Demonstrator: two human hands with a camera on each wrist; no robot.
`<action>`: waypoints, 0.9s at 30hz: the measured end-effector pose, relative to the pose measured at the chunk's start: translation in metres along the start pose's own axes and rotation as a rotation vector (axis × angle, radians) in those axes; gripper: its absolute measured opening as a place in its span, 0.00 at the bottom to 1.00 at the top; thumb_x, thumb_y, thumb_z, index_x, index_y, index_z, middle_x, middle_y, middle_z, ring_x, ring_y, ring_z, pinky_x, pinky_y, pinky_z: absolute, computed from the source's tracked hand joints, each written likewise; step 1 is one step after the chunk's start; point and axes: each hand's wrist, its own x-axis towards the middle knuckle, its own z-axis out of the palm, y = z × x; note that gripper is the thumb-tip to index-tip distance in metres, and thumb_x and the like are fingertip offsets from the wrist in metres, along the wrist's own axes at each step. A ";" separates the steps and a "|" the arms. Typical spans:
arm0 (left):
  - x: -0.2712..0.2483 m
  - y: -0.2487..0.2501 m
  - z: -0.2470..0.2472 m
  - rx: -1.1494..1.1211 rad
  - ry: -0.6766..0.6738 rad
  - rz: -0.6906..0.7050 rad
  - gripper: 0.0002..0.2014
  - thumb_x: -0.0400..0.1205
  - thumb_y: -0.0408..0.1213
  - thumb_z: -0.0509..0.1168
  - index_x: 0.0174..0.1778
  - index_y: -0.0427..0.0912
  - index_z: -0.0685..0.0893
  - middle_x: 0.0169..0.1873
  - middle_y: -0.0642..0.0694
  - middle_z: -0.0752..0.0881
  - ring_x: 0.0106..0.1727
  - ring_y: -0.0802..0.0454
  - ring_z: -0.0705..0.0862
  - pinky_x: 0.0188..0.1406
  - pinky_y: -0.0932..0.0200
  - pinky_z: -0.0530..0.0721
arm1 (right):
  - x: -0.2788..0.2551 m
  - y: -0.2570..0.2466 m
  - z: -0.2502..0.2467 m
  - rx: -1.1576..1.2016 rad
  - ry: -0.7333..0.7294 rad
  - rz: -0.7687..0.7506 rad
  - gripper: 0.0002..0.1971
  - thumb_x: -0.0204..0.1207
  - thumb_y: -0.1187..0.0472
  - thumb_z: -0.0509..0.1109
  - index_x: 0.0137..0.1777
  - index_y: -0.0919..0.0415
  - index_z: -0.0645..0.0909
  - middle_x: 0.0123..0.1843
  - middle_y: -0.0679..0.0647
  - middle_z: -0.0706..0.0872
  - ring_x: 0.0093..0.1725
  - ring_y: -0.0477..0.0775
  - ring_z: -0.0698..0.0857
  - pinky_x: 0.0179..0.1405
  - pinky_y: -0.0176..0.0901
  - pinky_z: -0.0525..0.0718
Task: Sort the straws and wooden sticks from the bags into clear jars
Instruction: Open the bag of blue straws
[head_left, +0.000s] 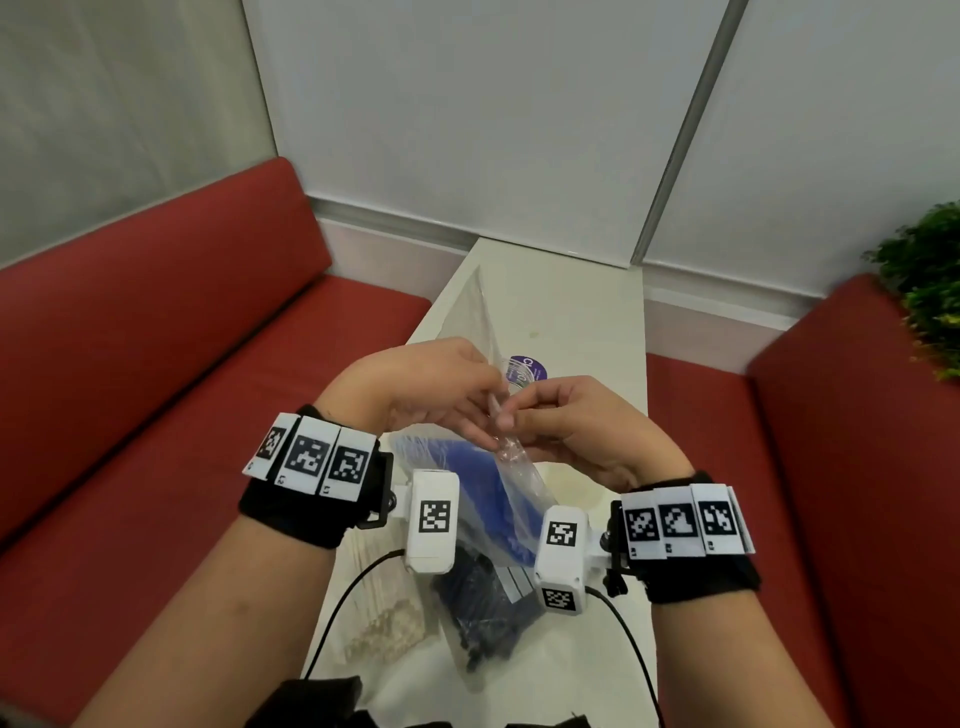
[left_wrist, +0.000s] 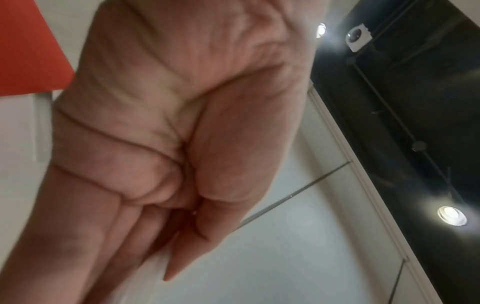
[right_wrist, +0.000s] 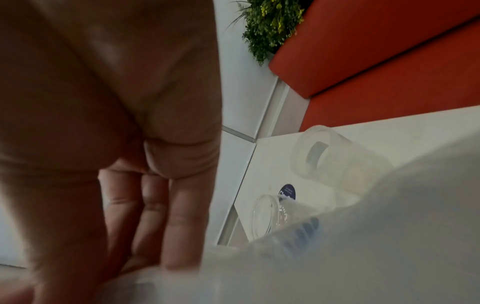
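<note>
Over the narrow white table (head_left: 582, 322), both hands hold up a clear plastic bag of blue straws (head_left: 480, 478). My left hand (head_left: 491, 397) and right hand (head_left: 514, 418) pinch the bag's crumpled top edge close together. In the left wrist view the left hand (left_wrist: 182, 226) has its fingers pressed against the thumb. The right wrist view has the right hand (right_wrist: 155, 216) curled beside the blurred bag (right_wrist: 337, 246). A clear jar with a purple label (head_left: 525, 370) lies behind the hands. Two clear jars (right_wrist: 335, 156) (right_wrist: 269, 216) lie on their sides in the right wrist view.
A bag of dark straws (head_left: 478, 608) and a bag of wooden sticks (head_left: 384, 613) lie on the table near me. Red benches (head_left: 156, 338) flank the table on both sides. A green plant (head_left: 930, 291) stands at the far right.
</note>
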 end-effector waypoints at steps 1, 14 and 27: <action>0.000 -0.001 -0.002 -0.028 -0.011 0.001 0.15 0.86 0.29 0.58 0.59 0.18 0.80 0.51 0.22 0.87 0.53 0.31 0.90 0.57 0.46 0.88 | 0.000 -0.001 0.001 0.012 0.002 0.003 0.03 0.74 0.70 0.78 0.46 0.67 0.89 0.45 0.67 0.91 0.44 0.59 0.92 0.49 0.47 0.92; 0.008 -0.017 -0.001 -0.049 0.411 0.275 0.23 0.74 0.38 0.79 0.44 0.17 0.82 0.36 0.28 0.90 0.35 0.38 0.92 0.33 0.58 0.89 | -0.006 0.000 0.019 -0.118 0.170 -0.165 0.10 0.78 0.66 0.77 0.49 0.76 0.86 0.36 0.63 0.91 0.36 0.58 0.92 0.42 0.49 0.93; 0.023 -0.046 -0.019 -0.869 0.430 0.059 0.10 0.86 0.48 0.63 0.56 0.45 0.78 0.31 0.52 0.72 0.22 0.59 0.66 0.18 0.66 0.72 | 0.006 0.011 -0.009 1.392 0.297 0.058 0.15 0.78 0.81 0.56 0.59 0.71 0.78 0.40 0.60 0.83 0.39 0.47 0.80 0.51 0.37 0.87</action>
